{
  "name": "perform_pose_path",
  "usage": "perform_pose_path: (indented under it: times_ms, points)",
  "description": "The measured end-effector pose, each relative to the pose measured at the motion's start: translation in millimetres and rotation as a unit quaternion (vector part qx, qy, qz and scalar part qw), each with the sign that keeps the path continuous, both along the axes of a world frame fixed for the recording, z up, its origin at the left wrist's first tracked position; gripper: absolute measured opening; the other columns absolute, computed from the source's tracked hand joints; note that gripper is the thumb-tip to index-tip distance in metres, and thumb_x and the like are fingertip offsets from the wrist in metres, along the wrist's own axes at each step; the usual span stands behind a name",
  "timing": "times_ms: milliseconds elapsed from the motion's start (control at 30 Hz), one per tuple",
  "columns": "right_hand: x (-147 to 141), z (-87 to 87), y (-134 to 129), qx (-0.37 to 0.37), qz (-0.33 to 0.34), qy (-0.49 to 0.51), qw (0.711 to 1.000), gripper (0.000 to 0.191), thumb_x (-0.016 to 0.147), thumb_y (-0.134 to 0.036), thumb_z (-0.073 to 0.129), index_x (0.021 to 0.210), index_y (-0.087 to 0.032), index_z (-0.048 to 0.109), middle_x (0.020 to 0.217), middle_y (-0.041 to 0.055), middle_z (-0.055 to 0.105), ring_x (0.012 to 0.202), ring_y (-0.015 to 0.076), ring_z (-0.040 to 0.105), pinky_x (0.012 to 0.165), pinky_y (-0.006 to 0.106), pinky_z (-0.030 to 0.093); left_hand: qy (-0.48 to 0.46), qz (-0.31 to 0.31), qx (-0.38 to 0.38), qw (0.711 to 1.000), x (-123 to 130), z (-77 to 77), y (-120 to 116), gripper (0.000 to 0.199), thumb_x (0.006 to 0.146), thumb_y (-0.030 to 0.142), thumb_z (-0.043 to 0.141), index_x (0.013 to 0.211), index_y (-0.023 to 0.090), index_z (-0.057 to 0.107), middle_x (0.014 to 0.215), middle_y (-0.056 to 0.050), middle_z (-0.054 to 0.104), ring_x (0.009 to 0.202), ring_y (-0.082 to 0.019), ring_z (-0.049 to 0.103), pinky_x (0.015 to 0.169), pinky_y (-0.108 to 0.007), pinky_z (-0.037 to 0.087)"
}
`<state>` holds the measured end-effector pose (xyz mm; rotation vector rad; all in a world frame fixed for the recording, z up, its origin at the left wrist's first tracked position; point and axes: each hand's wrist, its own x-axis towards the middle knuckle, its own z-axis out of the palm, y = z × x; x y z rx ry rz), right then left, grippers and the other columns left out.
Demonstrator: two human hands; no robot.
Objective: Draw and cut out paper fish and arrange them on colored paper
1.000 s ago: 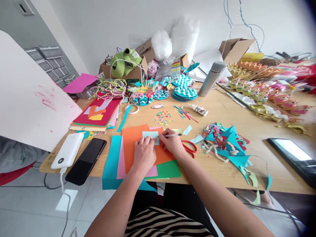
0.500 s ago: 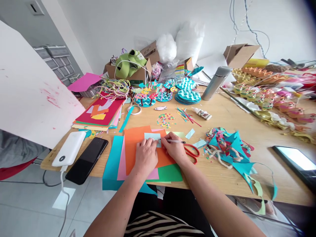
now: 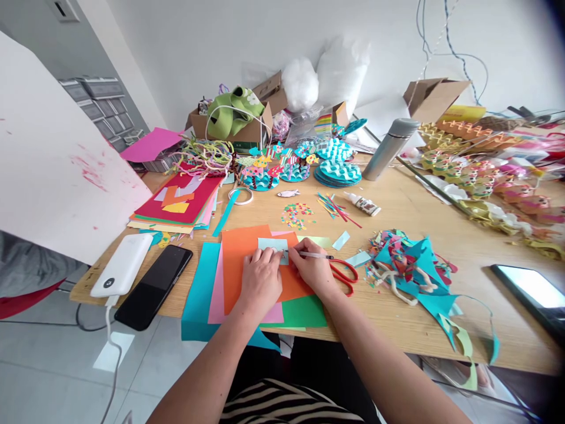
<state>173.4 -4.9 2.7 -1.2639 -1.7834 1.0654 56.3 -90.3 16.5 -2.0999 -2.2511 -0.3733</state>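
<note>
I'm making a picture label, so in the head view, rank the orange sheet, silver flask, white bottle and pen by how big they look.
Largest to smallest, by apparent area:
1. Orange sheet, partly covered
2. Silver flask
3. White bottle
4. Pen, partly hidden

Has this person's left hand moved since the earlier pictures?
No, not visibly: judged against the orange sheet beneath, the left hand stays in place.

The left hand [image 3: 262, 275] rests upon a light-blue paper [image 3: 272, 242], and the right hand [image 3: 312, 270] holds a pen [image 3: 315, 255] over it.
</note>
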Motion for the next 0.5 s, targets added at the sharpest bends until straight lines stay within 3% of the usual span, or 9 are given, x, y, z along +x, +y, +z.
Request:
perform_pose_path:
  times_ms: [500]
  points:
    - [0.7, -1.0, 1.6, 0.017, 0.019, -0.011, 1.000, 0.020, 0.076, -0.034, 0.056, 0.063, -0.023, 0.046, 0.050, -0.0018, 0.055, 0.045, 0.0135, 0.049, 0.045, 0.024, 0.037, 0.003, 0.003, 0.006, 1.000, -0.1, -2.0, 0.3, 0.037, 0.088, 0.013, 0.047, 0.122, 0.024, 0.057, 0.113, -0.007, 0.060, 0.101, -0.024, 0.052, 0.079, -0.041, 0.041]
